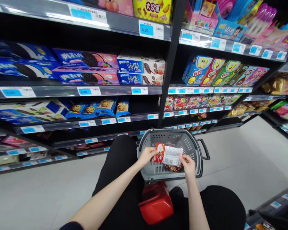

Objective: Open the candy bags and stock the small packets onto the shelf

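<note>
Both of my hands hold a red and white snack packet [169, 154] by its two ends, above a grey plastic shopping basket [151, 174]. My left hand [147, 156] pinches the red end. At the white end, my right hand [188, 163] grips the edge between thumb and fingers. The packet's printed side with a barcode faces up. Below it in the basket lies a dark red packet [174, 168], partly covered by the one I hold. The basket's black handle [204, 149] sticks out to the right.
Shelves [110, 90] of boxed cookies stand in front, with blue cookie packets [107, 106] lower down. Candy boxes [207, 72] fill the shelf to the right. A red object [156, 204] sits between my legs, close to the basket. Another shelf [276, 204] edges the lower right.
</note>
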Tool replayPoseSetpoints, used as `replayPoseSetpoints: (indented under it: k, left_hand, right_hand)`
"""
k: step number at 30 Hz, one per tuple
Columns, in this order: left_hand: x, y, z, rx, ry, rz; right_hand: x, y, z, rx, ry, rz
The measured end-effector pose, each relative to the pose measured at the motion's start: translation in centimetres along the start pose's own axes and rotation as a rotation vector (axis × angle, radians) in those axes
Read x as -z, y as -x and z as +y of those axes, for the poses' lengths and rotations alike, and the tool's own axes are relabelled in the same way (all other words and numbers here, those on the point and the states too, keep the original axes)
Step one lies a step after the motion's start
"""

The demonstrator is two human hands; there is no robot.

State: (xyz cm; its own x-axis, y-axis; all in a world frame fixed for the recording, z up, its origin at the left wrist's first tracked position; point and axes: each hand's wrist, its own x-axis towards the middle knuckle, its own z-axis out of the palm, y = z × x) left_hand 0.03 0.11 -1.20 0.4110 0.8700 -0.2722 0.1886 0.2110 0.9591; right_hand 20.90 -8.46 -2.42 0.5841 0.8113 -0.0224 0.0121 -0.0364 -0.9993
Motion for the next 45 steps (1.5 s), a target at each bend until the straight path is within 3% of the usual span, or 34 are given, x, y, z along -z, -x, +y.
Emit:
replayPoseSetpoints:
  k: [4, 8, 15, 23, 28, 31, 34, 36, 39, 41, 45]
  left_hand:
    - [-0.3, 0.0, 0.1, 0.112, 0.278, -0.090]
    - [-0.1, -0.1, 0.1, 0.108, 0.413, -0.015]
    - [0.1, 0.0, 0.3, 0.008, 0.199, 0.104]
    - [0.3, 0.0, 0.8, -0.018, 0.363, 0.143]
    - [0.6, 0.0, 1.3, -0.033, 0.349, 0.186]
    - [0.4, -0.3, 0.4, -0.016, 0.266, 0.144]
    - [0.0, -0.4, -0.9, 0.068, 0.098, -0.016]
    - [-0.1, -0.1, -1.7, 0.099, -0.142, -0.138]
    - [0.0, 0.6, -2.3, 0.037, -0.589, -0.291]
    - [0.1, 1.1, -2.5, 0.008, -0.769, -0.360]
    - [0.3, 1.4, -2.2, -0.046, -0.748, -0.375]
  right_hand:
    - [0.5, 0.0, -0.1, -0.062, -0.024, 0.007]
    - [0.4, 0.5, -0.8, -0.161, -0.172, -0.143]
    - [-0.2, 0.7, -1.2, -0.129, -0.048, -0.178]
    - [-0.8, 0.9, -1.2, -0.108, -0.112, -0.105]
    - [-1.5, 0.9, -1.1, -0.064, -0.138, -0.050]
    - [-1.0, 0.7, -0.3, -0.056, -0.084, -0.018]
    - [0.3, 0.0, 0.9, -0.045, 0.067, -0.005]
    - [1.1, -0.6, 2.0, -0.037, 0.260, -0.043]
    - [1.4, -1.3, 3.9, -0.053, 0.564, -0.092]
    - [1.3, -1.5, 5.4, -0.084, 0.662, -0.080]
    - [1.0, -1.3, 7.9, -0.185, 0.745, -0.032]
